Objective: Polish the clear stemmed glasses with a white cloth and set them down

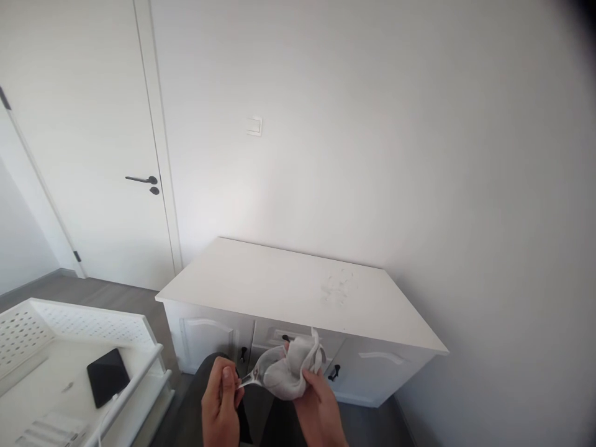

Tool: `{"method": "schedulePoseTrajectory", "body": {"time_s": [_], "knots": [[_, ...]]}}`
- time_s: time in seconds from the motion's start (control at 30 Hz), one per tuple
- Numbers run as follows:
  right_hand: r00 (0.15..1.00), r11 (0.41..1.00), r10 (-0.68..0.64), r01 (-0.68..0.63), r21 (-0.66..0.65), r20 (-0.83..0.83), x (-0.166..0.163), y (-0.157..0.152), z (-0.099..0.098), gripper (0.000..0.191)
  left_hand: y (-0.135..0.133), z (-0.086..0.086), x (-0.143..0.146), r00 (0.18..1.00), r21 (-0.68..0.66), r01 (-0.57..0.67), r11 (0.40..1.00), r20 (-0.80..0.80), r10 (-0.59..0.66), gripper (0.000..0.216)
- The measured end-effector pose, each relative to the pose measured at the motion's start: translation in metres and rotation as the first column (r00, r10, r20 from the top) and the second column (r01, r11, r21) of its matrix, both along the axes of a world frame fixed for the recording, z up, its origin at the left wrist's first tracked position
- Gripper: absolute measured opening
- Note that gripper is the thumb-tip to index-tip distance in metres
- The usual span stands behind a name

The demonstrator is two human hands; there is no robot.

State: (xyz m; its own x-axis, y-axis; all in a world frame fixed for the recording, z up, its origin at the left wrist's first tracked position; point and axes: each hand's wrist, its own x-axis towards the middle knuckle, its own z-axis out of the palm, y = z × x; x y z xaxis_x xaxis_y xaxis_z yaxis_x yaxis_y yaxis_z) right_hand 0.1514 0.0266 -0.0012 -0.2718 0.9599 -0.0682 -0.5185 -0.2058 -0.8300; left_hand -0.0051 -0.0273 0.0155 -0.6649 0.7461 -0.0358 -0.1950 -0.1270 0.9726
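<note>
wine glass (267, 359) is held sideways before the white cabinet (261, 273). the left hand (221, 398) is closed on its stem end; the right hand (320, 402), half curled, grips a pale grey cloth (294, 370) against the bowl.

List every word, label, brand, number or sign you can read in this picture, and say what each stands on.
None can be read.
Clear glass and grey cloth: no lettering can be made out.
Black flat device in the white tray: no readable mark.
Pale striped patch in the tray: too blurred to tell whether it is print.
</note>
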Motion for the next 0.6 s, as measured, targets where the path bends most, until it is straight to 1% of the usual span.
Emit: {"method": "schedulePoseTrajectory", "body": {"time_s": [0.07, 0.1, 0.13, 0.17, 0.2, 0.23, 0.27, 0.3, 0.37, 0.4, 0.43, 0.47, 0.5, 0.53, 0.57, 0.6], "knots": [[1.000, 0.999, 0.007, -0.007, 0.049, -0.003, -0.014, -0.001, 0.016, 0.053, 0.012, 0.005, 0.013, 0.999, 0.029, 0.018, 0.999, 0.026, -0.018, 0.062], [0.999, 0.998, -0.026, 0.024, 0.057, 0.040, -0.018, 0.000, 0.019, 0.055, 0.019, 0.007, 0.018, 0.997, 0.037, 0.021, 0.999, 0.071, -0.024, 0.062], [0.989, 0.994, -0.088, 0.079, 0.074, 0.118, -0.020, 0.003, 0.022, 0.057, 0.025, 0.009, 0.021, 0.991, 0.042, 0.032, 0.999, 0.125, -0.037, 0.062], [0.961, 0.982, -0.170, 0.147, 0.117, 0.216, -0.019, 0.008, 0.023, 0.057, 0.030, 0.011, 0.024, 0.983, 0.046, 0.060, 0.997, 0.168, -0.067, 0.062], [0.914, 0.960, -0.257, 0.205, 0.191, 0.313, -0.016, 0.014, 0.024, 0.057, 0.034, 0.013, 0.025, 0.976, 0.051, 0.110, 0.993, 0.186, -0.118, 0.060], [0.856, 0.929, -0.339, 0.239, 0.283, 0.391, -0.011, 0.021, 0.025, 0.055, 0.037, 0.016, 0.024, 0.966, 0.055, 0.184, 0.981, 0.172, -0.191, 0.058], [0.799, 0.892, -0.407, 0.244, 0.380, 0.442, -0.006, 0.029, 0.027, 0.053, 0.038, 0.019, 0.023, 0.951, 0.056, 0.271, 0.961, 0.136, -0.276, 0.055], [0.753, 0.852, -0.462, 0.232, 0.468, 0.468, 0.000, 0.037, 0.029, 0.052, 0.038, 0.021, 0.022, 0.930, 0.052, 0.353, 0.934, 0.087, -0.356, 0.052], [0.682, 0.771, -0.548, 0.190, 0.607, 0.483, 0.009, 0.049, 0.032, 0.048, 0.034, 0.026, 0.019, 0.880, 0.025, 0.474, 0.880, -0.009, -0.474, 0.053], [0.653, 0.734, -0.583, 0.169, 0.658, 0.483, 0.012, 0.053, 0.033, 0.046, 0.030, 0.027, 0.018, 0.849, 0.008, 0.528, 0.849, -0.040, -0.527, 0.056], [0.628, 0.701, -0.613, 0.154, 0.696, 0.479, 0.013, 0.053, 0.033, 0.044, 0.027, 0.026, 0.019, 0.804, -0.009, 0.592, 0.806, -0.063, -0.591, 0.057], [0.617, 0.673, -0.633, 0.139, 0.726, 0.469, 0.012, 0.051, 0.034, 0.041, 0.024, 0.024, 0.020, 0.758, -0.023, 0.648, 0.761, -0.078, -0.648, 0.058], [0.618, 0.651, -0.639, 0.118, 0.750, 0.458, 0.010, 0.047, 0.034, 0.040, 0.021, 0.021, 0.021, 0.731, -0.029, 0.678, 0.735, -0.080, -0.678, 0.059], [0.634, 0.641, -0.622, 0.076, 0.763, 0.459, 0.008, 0.040, 0.035, 0.041, 0.019, 0.016, 0.022, 0.733, -0.029, 0.676, 0.736, -0.069, -0.676, 0.061], [0.661, 0.643, -0.579, 0.010, 0.765, 0.478, 0.005, 0.032, 0.037, 0.044, 0.018, 0.010, 0.024, 0.766, -0.027, 0.641, 0.767, -0.050, -0.641, 0.062], [0.686, 0.655, -0.512, -0.078, 0.752, 0.517, 0.003, 0.024, 0.039, 0.048, 0.017, 0.004, 0.024, 0.811, -0.029, 0.583, 0.812, -0.036, -0.584, 0.061]]}}
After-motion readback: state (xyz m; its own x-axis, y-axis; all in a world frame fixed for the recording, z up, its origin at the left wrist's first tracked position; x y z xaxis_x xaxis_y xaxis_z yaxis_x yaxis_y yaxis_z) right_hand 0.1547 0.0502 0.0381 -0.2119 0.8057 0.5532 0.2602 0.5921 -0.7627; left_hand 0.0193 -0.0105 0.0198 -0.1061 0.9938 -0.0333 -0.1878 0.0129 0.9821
